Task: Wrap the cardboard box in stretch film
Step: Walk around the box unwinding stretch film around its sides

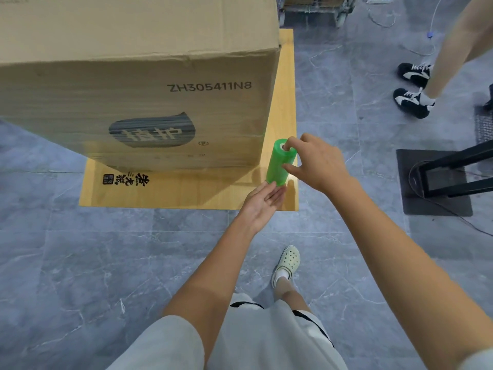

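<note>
While both arms reach forward over pale shorts (240, 340) and a cream clog (286, 263) on the grey tile floor (80, 263), the left hand (262, 202) sits lower and nearer. It is palm up, fingers straight and together, gripping nothing. Its fingertips are at the bottom end of the green stretch film roll (277, 169); can't tell if they touch it or just sit under it.

The roll stands near upright, directly between the two hands.

The right hand (318, 162) is just right of the roll and above the left. Index finger hooked into the core at the top end, thumb pressed on the roll's side, other fingers loosely curled. This hand carries the roll.

Under both hands lies a flat yellow sheet (186, 194) with printed characters.

The cardboard box (133, 84) stands on that sheet, left of and beyond the hands, with its near right corner just beside the roll's top. Front face reads ZH305411N8. The lower part shows a faint green sheen with fine horizontal lines, which looks like film.

Well right of the right hand is a black stand base (408, 204). Beyond it are another person's legs in black-and-white sneakers (412, 102).
</note>
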